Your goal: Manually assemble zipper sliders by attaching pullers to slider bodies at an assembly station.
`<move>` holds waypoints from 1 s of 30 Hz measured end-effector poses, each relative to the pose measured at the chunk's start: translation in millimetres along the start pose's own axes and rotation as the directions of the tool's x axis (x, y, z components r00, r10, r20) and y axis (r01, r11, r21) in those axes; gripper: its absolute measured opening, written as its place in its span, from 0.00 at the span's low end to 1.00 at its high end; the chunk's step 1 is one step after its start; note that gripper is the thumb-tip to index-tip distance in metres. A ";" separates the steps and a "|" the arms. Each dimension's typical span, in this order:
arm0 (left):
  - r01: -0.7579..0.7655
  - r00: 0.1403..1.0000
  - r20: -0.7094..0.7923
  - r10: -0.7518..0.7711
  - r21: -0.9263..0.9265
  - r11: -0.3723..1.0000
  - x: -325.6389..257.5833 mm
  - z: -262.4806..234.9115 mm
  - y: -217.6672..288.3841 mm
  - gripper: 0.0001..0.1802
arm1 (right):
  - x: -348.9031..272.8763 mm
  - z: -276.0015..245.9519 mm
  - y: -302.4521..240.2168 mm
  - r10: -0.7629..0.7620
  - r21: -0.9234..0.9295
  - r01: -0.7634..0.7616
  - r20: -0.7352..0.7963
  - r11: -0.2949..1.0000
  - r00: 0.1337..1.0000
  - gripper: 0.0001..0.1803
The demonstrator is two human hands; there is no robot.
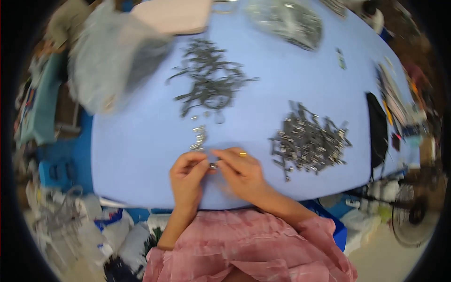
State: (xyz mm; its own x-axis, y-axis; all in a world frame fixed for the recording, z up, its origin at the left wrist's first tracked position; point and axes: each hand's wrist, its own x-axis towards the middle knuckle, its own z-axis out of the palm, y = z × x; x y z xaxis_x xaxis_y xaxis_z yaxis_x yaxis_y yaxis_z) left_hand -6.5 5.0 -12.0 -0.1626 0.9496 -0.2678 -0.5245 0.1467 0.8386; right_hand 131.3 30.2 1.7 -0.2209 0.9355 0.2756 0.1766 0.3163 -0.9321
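Observation:
Close to the table's front edge, my left hand [187,173] and my right hand [243,173] meet with their fingertips pinched together. Between them is a small shiny metal piece [213,165], partly covered by the fingers and blurred, so its exact kind does not show. Just beyond my left fingertips lies a short row of small silvery metal pieces [199,135]. Farther off, a loose heap of dark grey straps [209,77] spreads over the table. To the right sits a pile of short grey straps with metal fittings [310,138].
A blue-covered table [136,155] lies before me. On it are a large translucent plastic bag [101,61] at the left, a pinkish sheet [174,16] and another filled clear bag [289,21] at the back. A black pouch [377,129] rests along the right edge; a fan [413,216] stands beyond.

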 end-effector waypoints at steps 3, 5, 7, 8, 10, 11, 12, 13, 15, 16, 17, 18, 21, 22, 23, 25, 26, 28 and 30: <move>-0.009 1.000 -0.015 0.008 -0.068 0.998 1.6 1.3 -3.0 0.09 | -3.0 -3.9 1.7 -0.078 -0.139 0.084 0.047 0.987 0.996 0.16; -0.039 0.998 -0.038 0.040 0.049 0.998 -1.2 5.7 3.2 0.10 | -1.6 1.7 0.8 -0.113 -0.209 0.130 0.092 0.969 0.989 0.16; -0.039 0.999 -0.006 0.039 0.057 0.998 0.4 -1.5 4.3 0.11 | -2.4 2.1 -0.7 -0.110 -0.276 0.123 0.062 0.953 0.992 0.14; -0.032 0.999 0.036 0.030 0.061 0.998 1.1 -4.2 4.0 0.11 | -3.1 2.0 0.2 -0.110 -0.278 0.123 0.060 0.953 0.992 0.14; -0.028 0.999 0.028 0.026 0.075 0.997 1.4 -1.4 4.9 0.12 | -2.9 -0.5 3.5 -0.166 -0.331 0.209 0.152 0.920 0.974 0.12; -0.023 1.000 0.016 0.022 0.091 0.996 0.9 1.0 4.5 0.12 | -2.1 -2.3 4.1 -0.162 -0.345 0.203 0.143 0.917 0.976 0.12; -0.013 0.999 0.039 0.010 0.087 0.996 -0.2 4.1 5.2 0.12 | -0.1 -3.8 2.8 -0.195 -0.363 0.236 0.146 0.902 0.970 0.10; -0.178 0.983 0.017 0.182 0.318 0.931 -2.4 7.2 5.2 0.11 | 1.6 -5.3 1.7 -0.226 -0.384 0.267 0.148 0.884 0.963 0.09; -0.324 0.939 0.072 0.336 0.508 0.798 -7.5 9.6 4.7 0.11 | 3.2 -4.9 -1.9 -0.198 -0.421 0.252 0.169 0.871 0.966 0.09; -0.435 0.882 0.151 0.447 0.628 0.645 -9.8 6.6 5.3 0.11 | 3.7 -5.7 -3.6 -0.172 -0.435 0.248 0.207 0.866 0.963 0.10; -0.528 0.804 0.245 0.541 0.713 0.461 -11.0 5.8 5.6 0.10 | 5.6 -7.1 -5.6 -0.173 -0.406 0.245 0.206 0.881 0.963 0.08; -0.543 0.804 0.267 0.531 0.694 0.473 -11.2 7.4 5.9 0.10 | 8.7 -9.7 -3.8 -0.164 -0.431 0.230 0.185 0.873 0.969 0.08; -0.579 0.783 0.312 0.538 0.682 0.448 -8.6 4.7 8.7 0.09 | 15.2 -20.4 -0.2 -0.087 -0.239 0.162 0.299 0.957 0.950 0.07; -0.579 0.784 0.314 0.536 0.682 0.447 -6.8 0.3 11.5 0.09 | 15.7 -21.1 0.1 -0.009 -0.117 0.054 0.351 0.992 0.936 0.07; -0.559 0.825 0.331 0.458 0.599 0.573 -6.1 -3.8 15.6 0.10 | 16.4 -20.8 0.0 0.056 0.003 -0.063 0.415 0.998 0.908 0.07; -0.509 0.860 0.338 0.381 0.522 0.685 -9.7 -7.6 21.3 0.11 | 15.5 -23.0 -2.9 0.051 0.055 -0.085 0.461 0.995 0.886 0.08; -0.390 0.896 0.382 0.227 0.433 0.813 -11.2 -7.2 25.8 0.11 | 14.3 -24.8 -3.9 0.042 0.102 -0.108 0.503 0.989 0.863 0.10; -0.247 0.912 0.399 0.091 0.360 0.899 -15.3 -8.4 32.6 0.12 | 5.8 -30.9 0.3 -0.004 0.139 -0.085 0.540 0.987 0.842 0.09; -0.142 0.859 0.509 -0.056 0.342 0.929 -16.9 -6.0 33.2 0.13 | -3.9 -30.6 4.8 -0.056 0.182 -0.061 0.574 0.981 0.817 0.09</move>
State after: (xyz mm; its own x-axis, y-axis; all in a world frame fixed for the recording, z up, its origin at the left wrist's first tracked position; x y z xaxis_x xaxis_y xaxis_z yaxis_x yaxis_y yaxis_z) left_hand -26.2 -7.8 17.5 0.3153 0.9483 -0.0358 -0.1786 0.0964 0.9792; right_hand 162.4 32.8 3.3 -0.7410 0.6563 0.1424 0.0120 0.2250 -0.9743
